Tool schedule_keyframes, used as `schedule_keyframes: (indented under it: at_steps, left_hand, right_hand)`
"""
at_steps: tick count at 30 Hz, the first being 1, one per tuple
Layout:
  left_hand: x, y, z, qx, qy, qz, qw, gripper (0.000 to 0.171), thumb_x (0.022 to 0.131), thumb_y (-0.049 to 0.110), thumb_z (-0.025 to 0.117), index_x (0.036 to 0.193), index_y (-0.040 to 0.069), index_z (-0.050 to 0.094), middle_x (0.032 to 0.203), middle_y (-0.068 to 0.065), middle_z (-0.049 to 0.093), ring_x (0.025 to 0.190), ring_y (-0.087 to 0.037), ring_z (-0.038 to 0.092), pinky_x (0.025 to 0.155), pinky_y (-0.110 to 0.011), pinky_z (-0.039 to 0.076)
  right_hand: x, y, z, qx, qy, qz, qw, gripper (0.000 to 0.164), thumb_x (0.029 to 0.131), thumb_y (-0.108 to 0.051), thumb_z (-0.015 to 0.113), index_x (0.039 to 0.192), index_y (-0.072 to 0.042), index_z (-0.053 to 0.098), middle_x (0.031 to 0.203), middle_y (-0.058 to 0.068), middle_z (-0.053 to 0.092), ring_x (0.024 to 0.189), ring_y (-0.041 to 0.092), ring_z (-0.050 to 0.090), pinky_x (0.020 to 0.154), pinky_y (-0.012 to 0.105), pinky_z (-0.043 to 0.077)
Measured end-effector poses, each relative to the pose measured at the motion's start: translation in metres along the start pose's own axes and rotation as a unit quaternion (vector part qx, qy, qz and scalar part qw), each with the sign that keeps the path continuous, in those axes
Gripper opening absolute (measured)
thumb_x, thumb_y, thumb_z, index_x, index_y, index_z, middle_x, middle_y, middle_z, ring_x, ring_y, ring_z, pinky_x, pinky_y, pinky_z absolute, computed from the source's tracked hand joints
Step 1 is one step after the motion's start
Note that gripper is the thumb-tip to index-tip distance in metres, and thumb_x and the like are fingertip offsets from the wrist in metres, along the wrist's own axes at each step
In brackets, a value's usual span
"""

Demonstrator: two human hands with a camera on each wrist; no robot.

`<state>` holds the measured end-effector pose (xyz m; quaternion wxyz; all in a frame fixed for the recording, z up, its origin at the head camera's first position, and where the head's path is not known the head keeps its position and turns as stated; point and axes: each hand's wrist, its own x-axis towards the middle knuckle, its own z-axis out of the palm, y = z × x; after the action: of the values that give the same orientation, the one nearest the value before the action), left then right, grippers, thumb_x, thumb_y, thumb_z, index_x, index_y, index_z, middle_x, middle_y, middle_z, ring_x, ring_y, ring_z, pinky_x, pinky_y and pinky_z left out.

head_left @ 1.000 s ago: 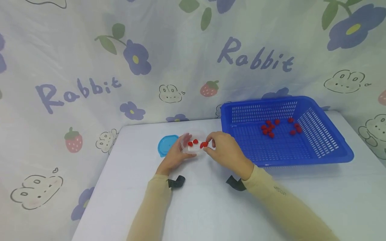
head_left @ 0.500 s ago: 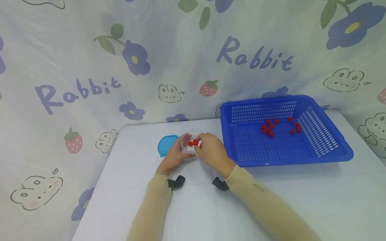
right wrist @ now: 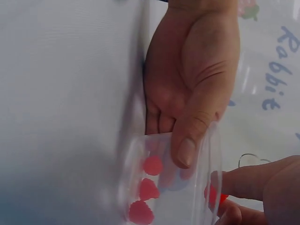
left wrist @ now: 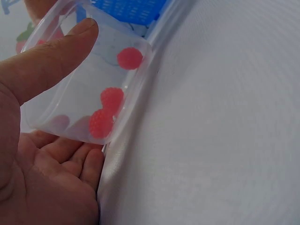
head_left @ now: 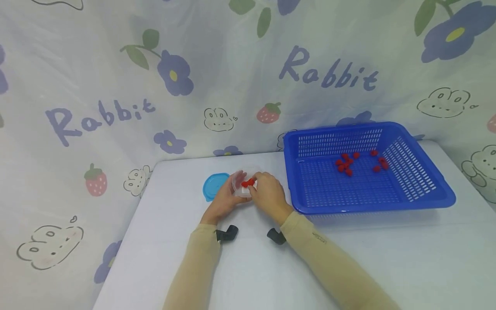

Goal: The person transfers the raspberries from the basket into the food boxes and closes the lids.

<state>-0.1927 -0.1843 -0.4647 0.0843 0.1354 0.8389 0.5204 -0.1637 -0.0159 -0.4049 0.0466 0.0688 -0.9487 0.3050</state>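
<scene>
A clear plastic tub stands tilted in the left wrist view, with three red raspberries lying inside against its bottom. My left hand grips the tub from the left, thumb over the side near the rim and fingers behind it. At the tub's mouth, my right hand pinches one raspberry between thumb and fingers. That raspberry is seen partly through the clear rim in the right wrist view. In the head view the right fingers cover part of the tub.
A blue round lid lies flat on the white table, just left of the tub. To the right stands a large blue plastic basket with several raspberries in it. A printed curtain hangs behind the table.
My right hand has moved left with the pinched raspberry, from the tub's right edge to over its mouth. The left hand and tub have stayed in place.
</scene>
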Motion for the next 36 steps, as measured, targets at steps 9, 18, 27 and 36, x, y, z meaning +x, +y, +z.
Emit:
schedule_keyframes:
  at_steps: [9, 18, 27, 36]
  left_hand:
    - [-0.003, 0.014, -0.003, -0.004, -0.013, -0.001, 0.9999, 0.087, 0.075, 0.016, 0.078, 0.145, 0.012, 0.026, 0.144, -0.002, 0.039, 0.135, -0.019, 0.03, 0.11, -0.046, 0.023]
    - [-0.011, 0.036, -0.004, 0.007, -0.017, -0.002, 0.9998, 0.085, 0.076, 0.013, 0.076, 0.144, 0.005, 0.026, 0.144, -0.011, 0.038, 0.135, -0.025, 0.03, 0.108, -0.048, 0.024]
    - [0.0, 0.002, -0.002, 0.0, -0.007, 0.001, 1.0, 0.088, 0.074, 0.021, 0.079, 0.145, 0.019, 0.027, 0.144, 0.001, 0.039, 0.135, -0.018, 0.031, 0.109, -0.046, 0.025]
    - [-0.001, 0.003, 0.0, -0.002, 0.002, -0.011, 0.9999, 0.088, 0.072, 0.025, 0.08, 0.144, 0.02, 0.029, 0.141, 0.008, 0.041, 0.133, -0.011, 0.032, 0.109, -0.044, 0.025]
  right_hand:
    - [0.004, 0.003, 0.005, -0.001, 0.002, -0.002, 1.0, 0.026, 0.084, -0.025, 0.067, 0.103, -0.008, 0.066, 0.089, 0.004, 0.063, 0.078, 0.019, 0.06, 0.068, 0.03, 0.054]
    - [0.0, -0.001, -0.002, 0.001, -0.009, -0.001, 1.0, 0.027, 0.085, -0.027, 0.066, 0.106, -0.011, 0.065, 0.091, 0.003, 0.062, 0.078, 0.017, 0.059, 0.07, 0.029, 0.053]
    - [-0.006, -0.012, -0.023, 0.004, 0.0, -0.037, 0.999, 0.032, 0.085, -0.028, 0.067, 0.111, -0.011, 0.064, 0.09, 0.002, 0.061, 0.077, 0.015, 0.056, 0.07, 0.028, 0.051]
    - [-0.014, -0.018, -0.051, 0.024, 0.028, -0.07, 0.997, 0.026, 0.085, -0.025, 0.065, 0.106, -0.011, 0.065, 0.076, -0.001, 0.053, 0.064, 0.012, 0.049, 0.053, 0.022, 0.043]
